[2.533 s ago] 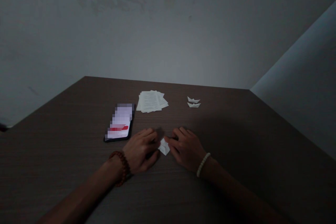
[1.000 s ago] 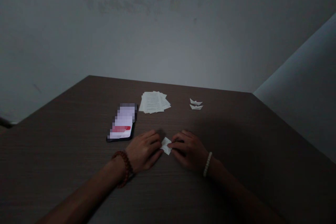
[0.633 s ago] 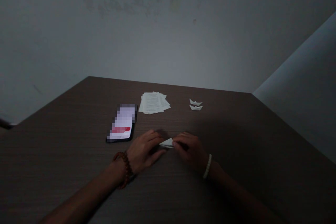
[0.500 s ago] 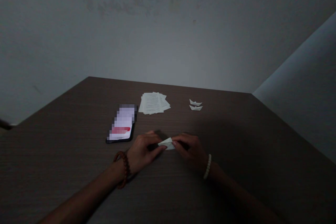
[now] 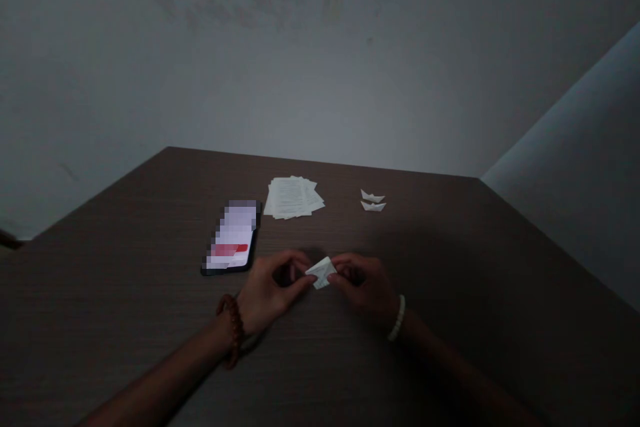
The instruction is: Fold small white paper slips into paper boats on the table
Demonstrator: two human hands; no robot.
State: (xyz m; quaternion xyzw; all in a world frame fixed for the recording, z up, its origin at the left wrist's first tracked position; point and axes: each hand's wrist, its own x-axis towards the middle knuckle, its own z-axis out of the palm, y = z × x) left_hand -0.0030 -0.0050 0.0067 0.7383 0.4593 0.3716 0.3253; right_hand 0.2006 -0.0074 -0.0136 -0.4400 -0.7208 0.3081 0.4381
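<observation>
Between my two hands is a small folded piece of paper (image 5: 321, 272), white with faint print, roughly diamond-shaped and tilted up. My left hand (image 5: 273, 290) pinches its left corner between thumb and fingers. On the opposite corner, the thumb and forefinger of my right hand (image 5: 364, 283) are closed. My fingertips cover both side corners, and the back of the paper is hidden. Two small white paper boats, a rear one (image 5: 373, 197) and a front one (image 5: 373, 207), sit one behind the other beyond my right hand.
A fanned stack of printed paper slips (image 5: 293, 197) lies beyond my hands, left of the boats. A phone (image 5: 231, 238) with a lit, partly blurred screen rests near my left hand. The dark wooden table (image 5: 150, 233) meets a stained wall (image 5: 320, 80) at its far edge.
The folded paper was flat on the table between my fingers; it has been lifted, folded to a narrow triangle, then opened out into a diamond. My left thumb has come onto its near side.
</observation>
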